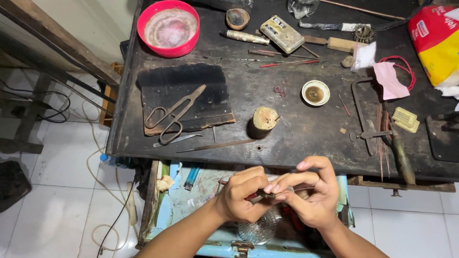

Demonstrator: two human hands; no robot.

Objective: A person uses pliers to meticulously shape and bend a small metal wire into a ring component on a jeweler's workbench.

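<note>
Below the front edge of the dark work surface [296, 143], low in the middle of the frame, both hands meet over an open light-blue drawer [177, 210]. Left hand [241, 196] is curled shut around a small red-handled tool [251, 195], whose dark tip pokes out toward the other hand. Right hand [311, 193] pinches its thumb and fingertips together right at that tip; what it grips is too small to make out. A clear glass jar [260, 229] sits in the drawer just beneath the hands. Up on the surface, a short wooden peg block [264, 118] stands near the middle, well apart from the hands. Large metal shears [174, 114] lie on a charred black board [184, 98] at centre left, with a thin metal file [217, 145] just below the board. A red plastic bowl [168, 27] sits at the upper left, a small white dish [315, 92] right of centre, and a jeweller's saw frame [361, 112] further right. A yellow and red packet [437, 43] fills the upper right corner.
</note>
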